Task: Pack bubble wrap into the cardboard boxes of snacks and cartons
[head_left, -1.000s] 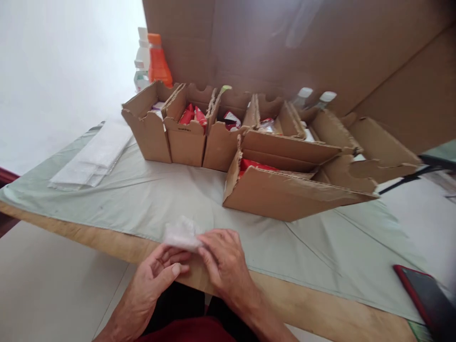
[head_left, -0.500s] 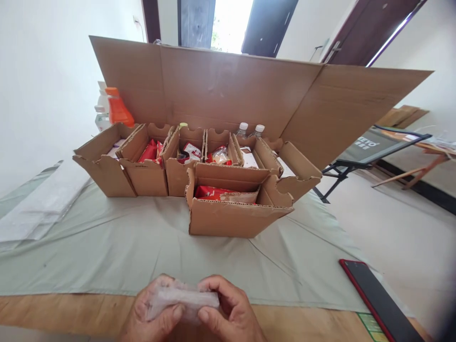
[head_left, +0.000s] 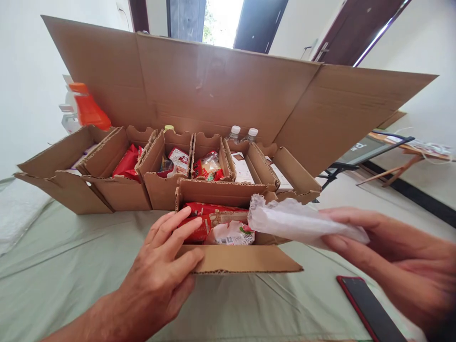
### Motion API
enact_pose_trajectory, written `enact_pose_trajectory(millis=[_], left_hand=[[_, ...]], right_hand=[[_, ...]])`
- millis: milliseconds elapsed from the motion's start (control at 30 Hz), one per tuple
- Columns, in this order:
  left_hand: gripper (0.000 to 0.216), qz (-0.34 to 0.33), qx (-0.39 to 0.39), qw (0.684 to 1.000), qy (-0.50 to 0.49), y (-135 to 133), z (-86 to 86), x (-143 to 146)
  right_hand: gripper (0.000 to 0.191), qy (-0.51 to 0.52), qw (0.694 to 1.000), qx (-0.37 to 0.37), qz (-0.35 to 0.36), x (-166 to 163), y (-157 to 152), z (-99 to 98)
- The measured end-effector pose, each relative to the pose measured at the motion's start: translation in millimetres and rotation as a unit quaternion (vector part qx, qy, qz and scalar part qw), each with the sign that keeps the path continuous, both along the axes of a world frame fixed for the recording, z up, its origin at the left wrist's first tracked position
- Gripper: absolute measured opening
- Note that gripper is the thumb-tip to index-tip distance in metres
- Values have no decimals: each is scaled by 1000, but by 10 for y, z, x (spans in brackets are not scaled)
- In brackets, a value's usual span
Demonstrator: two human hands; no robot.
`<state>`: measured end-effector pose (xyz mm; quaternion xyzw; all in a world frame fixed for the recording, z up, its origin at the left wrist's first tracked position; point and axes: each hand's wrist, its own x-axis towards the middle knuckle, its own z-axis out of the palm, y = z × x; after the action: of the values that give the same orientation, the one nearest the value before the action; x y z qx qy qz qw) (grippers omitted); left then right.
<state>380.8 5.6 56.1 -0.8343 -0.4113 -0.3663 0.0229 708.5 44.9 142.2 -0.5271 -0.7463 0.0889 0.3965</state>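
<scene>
My right hand [head_left: 384,259] pinches a crumpled white plastic bag [head_left: 299,222], held out over the right end of the nearest cardboard box [head_left: 242,259]. My left hand [head_left: 162,273] reaches into that box from the left. Its fingers are stretched out, the fingertips touch a red packet [head_left: 199,223] inside, and the thumb rests on the box's front wall. A white packet with green print [head_left: 231,234] lies beside the red one.
A row of open cardboard boxes [head_left: 121,192] with packets stands behind, before a tall cardboard sheet [head_left: 213,85]. An orange bottle [head_left: 87,107] is at back left, two clear bottles [head_left: 242,134] in the middle. A red-edged phone [head_left: 370,308] lies on the green cloth [head_left: 71,266].
The view has moved closer to the boxes. The hands, together on the bag near the table edge, have parted: the right carries the bag forward, the left reaches into the nearest box.
</scene>
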Motion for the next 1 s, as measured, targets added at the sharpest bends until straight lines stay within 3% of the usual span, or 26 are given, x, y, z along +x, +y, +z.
enact_pose_trajectory(millis=[100, 200, 400, 567, 700, 833, 900, 1000], left_hand=[[32, -1, -2, 1000, -8, -30, -92, 0], [36, -1, -11, 1000, -16, -18, -107, -8], [39, -2, -12, 1000, -17, -5, -121, -8], [41, 5, -12, 1000, -26, -57, -165, -7], [36, 11, 0, 999, -36, -47, -176, 3], [36, 10, 3, 1000, -28, -7, -140, 0], [38, 5, -7, 999, -32, -8, -124, -13], [53, 34, -23, 996, -73, -61, -140, -71]], right_hand=[[32, -104, 991, -6, 86, -112, 264, 200], [30, -141, 972, -60, 178, -347, 454, 229], [16, -236, 937, -98, 238, -1037, 670, 67], [16, -399, 854, -142, 302, -1676, 798, -14], [19, -445, 816, -128, 346, -1933, 803, -319], [18, -418, 825, -130, 357, -1927, 799, -441], [10, -368, 842, -156, 362, -1829, 805, -319], [10, -254, 907, -113, 317, -1473, 756, -38]])
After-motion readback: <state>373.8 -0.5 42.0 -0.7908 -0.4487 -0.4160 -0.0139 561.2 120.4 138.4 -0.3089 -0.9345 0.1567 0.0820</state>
